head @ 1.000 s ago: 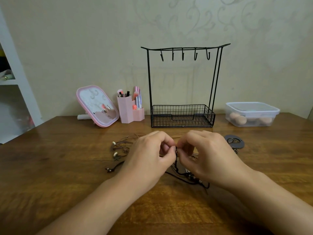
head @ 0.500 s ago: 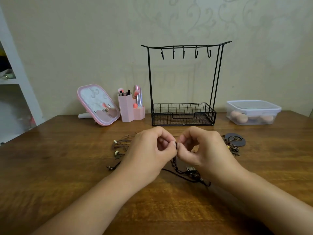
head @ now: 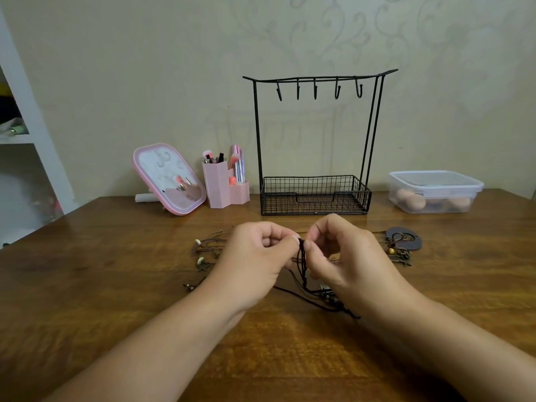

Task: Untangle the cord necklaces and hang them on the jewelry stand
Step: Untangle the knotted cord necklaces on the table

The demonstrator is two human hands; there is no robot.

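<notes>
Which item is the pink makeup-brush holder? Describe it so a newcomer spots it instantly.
Start at the tall black wire jewelry stand at the back of the brown wooden table. Just left of its basket stands the pink faceted plastic brush holder. Unlike the tilted pink-framed mirror further left, it is upright, with brushes sticking out of its top.

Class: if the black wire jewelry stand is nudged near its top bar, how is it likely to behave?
The stand probably slides easily: it is thin open wire, so likely light. It looks tall over a narrow basket base, so a push up at the hooks may tip it. Its hooks hang bare, adding no weight.
</notes>
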